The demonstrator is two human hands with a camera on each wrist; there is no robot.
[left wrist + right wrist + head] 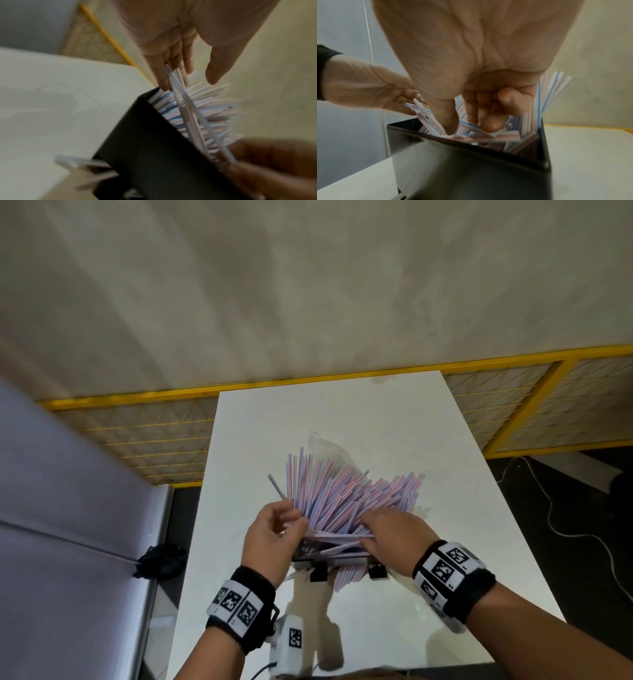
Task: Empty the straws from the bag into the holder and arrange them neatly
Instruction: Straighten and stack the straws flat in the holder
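Straws (346, 501) fan toward twelve o'clock from the black holder (471, 169) on the table (445, 559). Left hand (274, 534) pinches strays at nine o'clock; right hand (390, 532), fingers curled around crosswise straws, apparently realigns them. Bag (325, 448) lies behind.

Glossy black holder (471, 169), smooth plastic straws (342, 494), glossy white table (411, 440)

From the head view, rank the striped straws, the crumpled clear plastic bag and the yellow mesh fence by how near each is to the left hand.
1. Striped straws: touching the left hand, at its fingertips.
2. Crumpled clear plastic bag: on the white table, behind the straws.
3. Yellow mesh fence: farthest, beyond the table's far edge.
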